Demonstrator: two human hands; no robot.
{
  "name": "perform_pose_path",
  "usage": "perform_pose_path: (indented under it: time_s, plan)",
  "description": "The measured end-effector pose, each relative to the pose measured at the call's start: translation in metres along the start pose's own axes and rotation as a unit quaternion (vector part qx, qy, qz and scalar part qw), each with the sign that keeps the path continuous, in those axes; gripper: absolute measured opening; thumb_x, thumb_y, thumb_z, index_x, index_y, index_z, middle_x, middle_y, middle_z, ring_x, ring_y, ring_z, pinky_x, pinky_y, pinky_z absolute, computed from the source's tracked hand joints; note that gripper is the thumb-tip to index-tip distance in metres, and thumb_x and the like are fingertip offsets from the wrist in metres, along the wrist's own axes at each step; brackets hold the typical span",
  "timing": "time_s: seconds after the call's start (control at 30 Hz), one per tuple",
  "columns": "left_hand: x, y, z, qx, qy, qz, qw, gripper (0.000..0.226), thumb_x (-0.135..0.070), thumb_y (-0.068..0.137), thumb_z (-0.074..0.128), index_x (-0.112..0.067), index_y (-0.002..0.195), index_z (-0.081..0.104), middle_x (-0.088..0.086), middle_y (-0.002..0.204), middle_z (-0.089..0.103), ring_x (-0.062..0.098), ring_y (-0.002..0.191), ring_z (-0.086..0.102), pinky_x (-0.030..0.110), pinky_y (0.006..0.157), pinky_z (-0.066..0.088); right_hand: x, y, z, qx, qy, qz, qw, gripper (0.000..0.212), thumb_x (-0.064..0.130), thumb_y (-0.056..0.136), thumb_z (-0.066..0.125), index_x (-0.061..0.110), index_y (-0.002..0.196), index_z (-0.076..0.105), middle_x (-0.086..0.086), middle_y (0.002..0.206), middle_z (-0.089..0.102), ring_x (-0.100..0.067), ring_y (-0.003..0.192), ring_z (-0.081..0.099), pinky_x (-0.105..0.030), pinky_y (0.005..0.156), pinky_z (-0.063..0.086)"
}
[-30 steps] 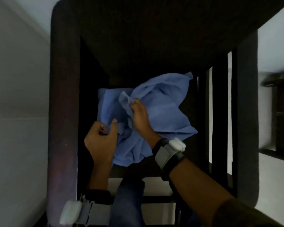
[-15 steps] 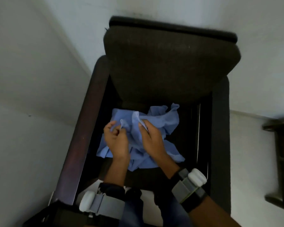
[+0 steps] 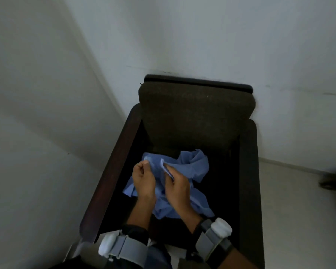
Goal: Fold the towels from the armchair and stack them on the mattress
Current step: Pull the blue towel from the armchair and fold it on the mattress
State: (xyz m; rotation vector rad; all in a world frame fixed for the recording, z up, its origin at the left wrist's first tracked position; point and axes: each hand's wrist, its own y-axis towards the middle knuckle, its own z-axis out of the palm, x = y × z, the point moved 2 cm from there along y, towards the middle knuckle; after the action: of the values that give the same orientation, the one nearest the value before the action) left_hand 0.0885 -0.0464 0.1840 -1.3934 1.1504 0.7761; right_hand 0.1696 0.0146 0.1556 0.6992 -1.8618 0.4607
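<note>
A crumpled blue towel (image 3: 192, 171) lies on the seat of a dark armchair (image 3: 198, 117) set in a room corner. The left hand (image 3: 144, 179) pinches an upper edge of the cloth; the right hand (image 3: 177, 188) grips a raised fold just beside it. Grey wrist straps (image 3: 213, 241) sit on both forearms. The seat is lost in shadow, and the chair's near edge is cut off.

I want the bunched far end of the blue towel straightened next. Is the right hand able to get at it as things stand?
Probably yes: the right hand pinches an edge of the blue towel, whose bunched end lies just beyond with nothing between. It must first drop its grip.
</note>
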Motion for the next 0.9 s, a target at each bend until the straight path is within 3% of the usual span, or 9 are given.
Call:
perform_pose_path:
  time_s: [0.1,0.17,0.23,0.37,0.47,0.5,0.6,0.67,0.9]
  plan:
    - [-0.018,-0.006,0.010,0.082,0.024,0.048,0.995,0.029,-0.025,0.103,0.046,0.000,0.091,0.056,0.003,0.074,0.055,0.008,0.062,0.053,0.024,0.058,0.047,0.016,0.013,-0.007,0.022,-0.003,0.005,1.000,0.033,0.019,0.101,0.052,0.021,0.132,0.063,0.002,0.112,0.072,-0.005,0.098,0.067,-0.026,0.089,0.056]
    - [-0.024,-0.009,0.015,0.116,0.023,0.060,0.991,0.031,-0.027,0.103,0.046,0.001,0.093,0.056,0.001,0.073,0.056,0.001,0.058,0.054,0.016,0.053,0.046,0.028,0.020,-0.009,0.025,-0.008,0.000,1.000,0.034,0.023,0.102,0.051,0.023,0.135,0.061,0.003,0.116,0.071,-0.005,0.101,0.065,-0.021,0.089,0.054]
    - [-0.027,-0.009,0.019,0.134,0.029,0.057,0.989,0.030,-0.029,0.103,0.045,-0.003,0.096,0.057,0.001,0.076,0.059,0.004,0.063,0.057,0.018,0.054,0.047,0.035,0.024,-0.013,0.030,0.009,-0.005,1.000,0.030,0.021,0.103,0.052,0.021,0.131,0.063,0.002,0.115,0.070,0.002,0.101,0.062,-0.012,0.088,0.048]
    - [-0.036,-0.001,0.024,0.180,0.065,0.065,0.979,0.030,-0.030,0.104,0.044,-0.005,0.098,0.058,0.004,0.080,0.062,0.007,0.067,0.059,0.014,0.054,0.046,0.046,0.029,-0.021,0.016,-0.070,-0.003,0.997,0.021,0.025,0.101,0.052,0.026,0.115,0.068,0.007,0.098,0.071,-0.001,0.089,0.063,-0.013,0.077,0.049]
    - [-0.040,0.005,0.028,0.205,0.071,0.071,0.974,0.029,-0.028,0.104,0.042,-0.003,0.098,0.055,0.003,0.078,0.060,0.009,0.067,0.057,0.014,0.053,0.046,0.053,0.030,-0.022,0.004,-0.069,-0.002,0.998,0.019,0.021,0.103,0.052,0.027,0.116,0.065,0.017,0.090,0.063,0.018,0.088,0.057,-0.003,0.076,0.043]
    - [-0.040,0.006,0.029,0.206,0.066,0.074,0.974,0.029,-0.028,0.104,0.042,-0.004,0.097,0.054,0.002,0.078,0.060,0.010,0.068,0.057,0.017,0.055,0.046,0.055,0.029,-0.022,0.010,-0.061,0.007,0.998,0.019,0.020,0.103,0.052,0.030,0.113,0.064,0.018,0.088,0.063,0.017,0.089,0.058,-0.004,0.077,0.043]
    - [-0.037,0.012,0.028,0.190,0.036,0.051,0.980,0.028,-0.029,0.104,0.043,-0.005,0.095,0.052,0.003,0.076,0.059,0.013,0.070,0.058,0.024,0.059,0.047,0.055,0.030,-0.016,0.015,-0.110,0.027,0.993,0.022,0.020,0.099,0.051,0.027,0.109,0.069,0.005,0.094,0.072,-0.009,0.090,0.066,-0.021,0.078,0.053]
    - [-0.036,0.014,0.027,0.195,0.006,0.021,0.981,0.028,-0.030,0.103,0.047,-0.006,0.090,0.053,0.002,0.075,0.060,0.012,0.071,0.059,0.026,0.061,0.048,0.056,0.030,-0.011,0.017,-0.129,0.036,0.991,0.022,0.021,0.097,0.048,0.025,0.108,0.068,0.001,0.096,0.072,-0.018,0.088,0.067,-0.032,0.079,0.055]
    - [-0.033,0.043,0.020,0.232,0.058,-0.083,0.968,0.039,-0.041,0.083,0.073,-0.011,0.066,0.055,0.007,0.062,0.057,0.019,0.063,0.058,0.034,0.063,0.048,0.053,0.038,0.009,0.032,-0.217,0.059,0.974,0.018,0.014,0.096,0.049,0.012,0.093,0.066,-0.012,0.088,0.069,-0.031,0.084,0.066,-0.041,0.075,0.051]
